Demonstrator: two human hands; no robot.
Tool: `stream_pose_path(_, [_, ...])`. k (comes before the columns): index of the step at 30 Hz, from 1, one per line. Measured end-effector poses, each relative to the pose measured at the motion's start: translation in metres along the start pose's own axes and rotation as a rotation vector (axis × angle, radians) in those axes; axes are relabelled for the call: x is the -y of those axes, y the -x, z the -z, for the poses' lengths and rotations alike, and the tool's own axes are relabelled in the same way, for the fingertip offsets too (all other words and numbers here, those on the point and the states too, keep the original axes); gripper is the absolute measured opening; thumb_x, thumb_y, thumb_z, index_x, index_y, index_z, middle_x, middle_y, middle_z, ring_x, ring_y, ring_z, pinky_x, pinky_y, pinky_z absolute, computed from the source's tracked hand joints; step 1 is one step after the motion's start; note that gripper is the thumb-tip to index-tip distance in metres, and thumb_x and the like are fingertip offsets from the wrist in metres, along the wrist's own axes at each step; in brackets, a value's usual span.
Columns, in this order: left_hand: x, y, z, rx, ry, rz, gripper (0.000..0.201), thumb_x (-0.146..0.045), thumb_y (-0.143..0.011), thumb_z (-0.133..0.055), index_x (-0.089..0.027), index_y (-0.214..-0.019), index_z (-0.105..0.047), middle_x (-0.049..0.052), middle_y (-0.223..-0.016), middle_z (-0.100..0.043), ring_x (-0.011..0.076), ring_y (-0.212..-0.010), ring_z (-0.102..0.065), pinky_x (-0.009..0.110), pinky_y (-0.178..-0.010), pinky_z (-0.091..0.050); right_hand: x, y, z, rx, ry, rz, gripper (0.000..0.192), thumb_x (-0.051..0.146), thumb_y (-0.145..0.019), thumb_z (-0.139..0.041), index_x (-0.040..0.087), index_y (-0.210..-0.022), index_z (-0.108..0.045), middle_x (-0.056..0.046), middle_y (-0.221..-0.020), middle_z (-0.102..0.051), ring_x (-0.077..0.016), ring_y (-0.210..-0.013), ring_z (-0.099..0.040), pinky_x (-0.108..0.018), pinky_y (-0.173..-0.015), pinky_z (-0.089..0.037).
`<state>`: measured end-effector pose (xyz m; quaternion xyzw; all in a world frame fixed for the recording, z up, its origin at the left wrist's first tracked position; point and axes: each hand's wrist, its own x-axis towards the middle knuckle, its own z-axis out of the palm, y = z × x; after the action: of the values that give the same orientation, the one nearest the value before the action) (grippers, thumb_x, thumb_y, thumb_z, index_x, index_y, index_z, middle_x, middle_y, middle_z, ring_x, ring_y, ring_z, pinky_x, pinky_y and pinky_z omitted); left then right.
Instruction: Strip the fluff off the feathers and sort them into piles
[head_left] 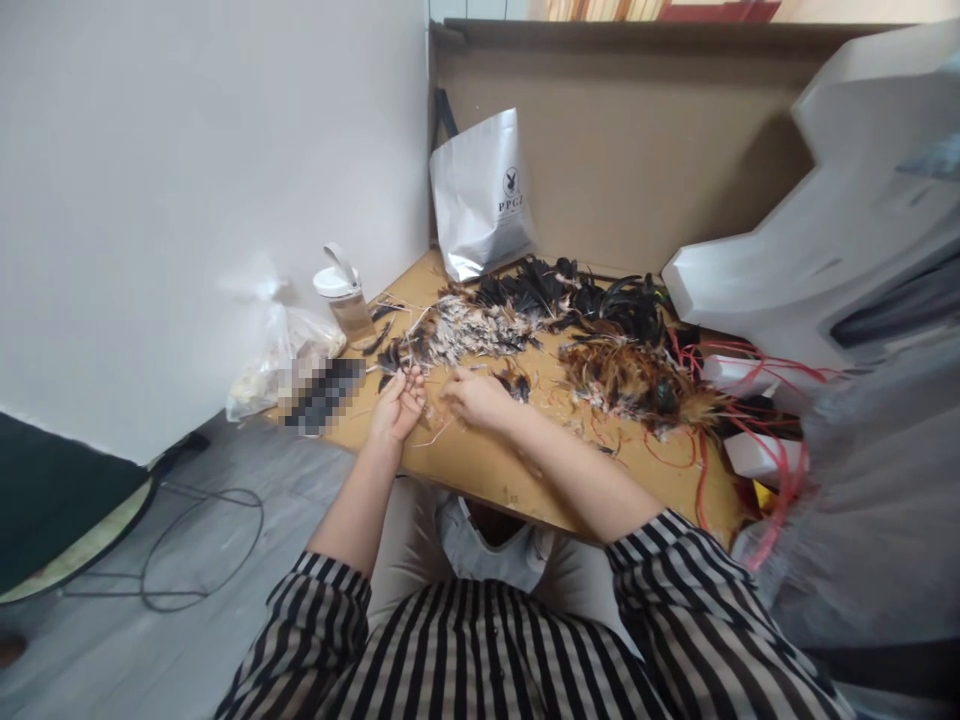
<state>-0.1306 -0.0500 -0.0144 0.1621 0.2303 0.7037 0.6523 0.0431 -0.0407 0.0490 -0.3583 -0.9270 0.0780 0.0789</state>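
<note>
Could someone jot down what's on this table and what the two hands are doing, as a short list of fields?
Surface: bare wooden tabletop
Left hand: pinches a small bunch of dark feathers
Right hand: rests on the table, fingers curled; hold unclear
Middle: heap of grey speckled feathers
Right: heap of brown-orange feathers, red cords
Back: white paper bag, white-lidded clear bottle

A white paper bag (480, 195) with a printed logo leans in the back corner of the wooden table (480, 470). A clear bottle (346, 298) with a white flip lid stands near the left edge, beside a crumpled plastic bag (281, 360). Red cords (739, 400) tangle at the right. A black cable (202, 545) loops across the grey floor.
</note>
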Motion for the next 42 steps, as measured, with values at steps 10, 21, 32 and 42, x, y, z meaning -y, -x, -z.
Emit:
stream_pose_path(10, [0.002, 0.001, -0.001, 0.032, -0.07, 0.043, 0.009, -0.015, -0.077, -0.049, -0.015, -0.077, -0.058, 0.003, -0.083, -0.064, 0.0079, -0.069, -0.058, 0.017, -0.056, -0.044, -0.027, -0.005, -0.008, -0.109, -0.251, -0.105, 0.018, 0.02, -0.075, -0.043, 0.013, -0.079, -0.059, -0.005, -0.077, -0.06, -0.0118, -0.071, -0.052, -0.021, -0.065, -0.035])
stream_pose_path(21, [0.004, -0.002, -0.005, 0.007, -0.098, 0.075, 0.005, -0.013, -0.076, -0.052, -0.014, -0.078, -0.057, 0.002, -0.08, -0.064, 0.0069, -0.065, -0.058, 0.016, -0.054, -0.044, -0.018, -0.001, 0.001, 0.028, 0.084, 0.008, 0.023, 0.022, -0.078, -0.041, 0.017, -0.088, -0.062, -0.01, -0.096, -0.057, -0.0183, -0.087, -0.054, -0.026, -0.073, -0.037])
stream_pose_path(32, [0.003, -0.002, -0.007, -0.009, -0.141, 0.098, 0.005, -0.015, -0.075, -0.053, -0.014, -0.077, -0.057, 0.004, -0.082, -0.064, 0.0065, -0.064, -0.058, 0.016, -0.054, -0.044, -0.02, -0.019, -0.008, 0.026, -0.074, -0.062, 0.015, 0.015, -0.07, -0.046, 0.01, -0.07, -0.061, -0.012, -0.073, -0.064, -0.018, -0.072, -0.059, -0.025, -0.064, -0.041])
stream_pose_path(42, [0.002, 0.002, -0.011, 0.001, -0.139, 0.042, 0.005, -0.013, -0.075, -0.053, -0.013, -0.077, -0.057, 0.005, -0.082, -0.064, 0.0059, -0.063, -0.057, 0.014, -0.053, -0.044, -0.056, 0.035, 0.008, -0.149, -1.393, -0.346, 0.016, 0.024, -0.06, -0.059, 0.015, -0.068, -0.048, 0.0, -0.057, -0.06, -0.0054, -0.038, -0.048, -0.014, -0.033, -0.028])
